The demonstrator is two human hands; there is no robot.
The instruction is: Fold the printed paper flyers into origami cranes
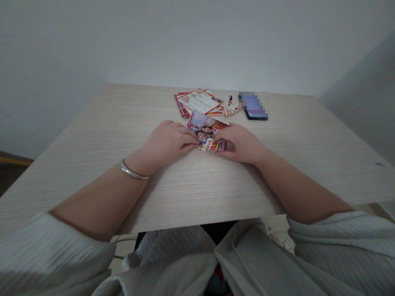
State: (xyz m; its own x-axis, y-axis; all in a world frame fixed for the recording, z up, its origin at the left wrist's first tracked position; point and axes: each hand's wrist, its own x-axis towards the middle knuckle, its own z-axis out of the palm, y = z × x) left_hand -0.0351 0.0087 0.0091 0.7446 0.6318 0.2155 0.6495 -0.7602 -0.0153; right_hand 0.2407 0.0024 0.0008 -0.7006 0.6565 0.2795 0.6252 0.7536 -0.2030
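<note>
A colourful printed flyer (207, 123) with pictures of people and red lettering lies low over the table between my hands. My left hand (170, 139) grips its near left edge, fingers and thumb closed together at the paper. On the other side my right hand (239, 142) pinches the near right part, with the thumb below and the fingers on top. The flyer's near edge looks uneven and creased. My fingers cover parts of both sides of it.
Behind the flyer lies a fanned stack of red and white leaflets (199, 100). Crumpled torn paper scraps (232, 110) sit beside it, then a dark phone (254, 107), partly pixelated. The wooden table (197, 193) meets a pale wall (197, 45) at the back.
</note>
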